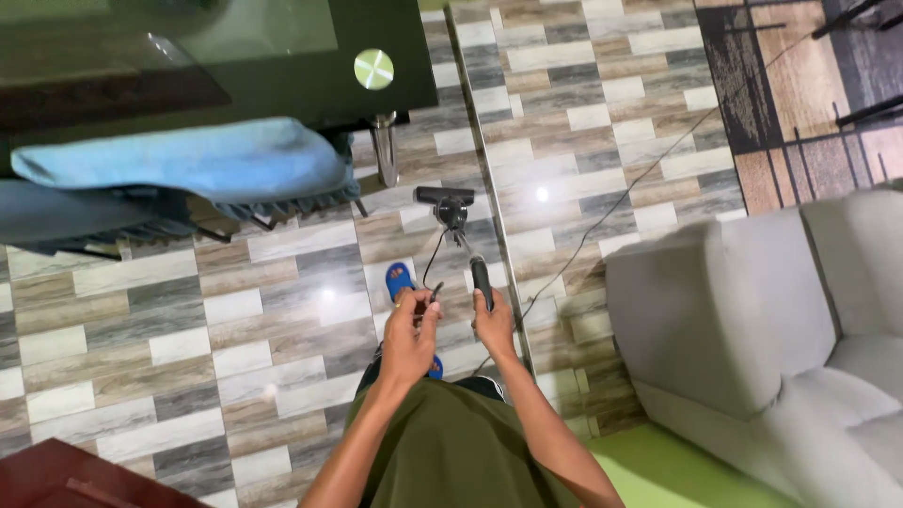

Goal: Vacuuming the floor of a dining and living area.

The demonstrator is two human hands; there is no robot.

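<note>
A slim black stick vacuum stands on the tiled floor, its flat head near a chrome table leg. My right hand is closed around its dark handle. My left hand pinches the thin black power cord beside the handle. A blue slipper on my foot shows just beyond my left hand.
A dark glass table with a chrome leg stands ahead left, with blue cloths draped over a chair. A grey sofa fills the right. The cord trails toward a patterned rug.
</note>
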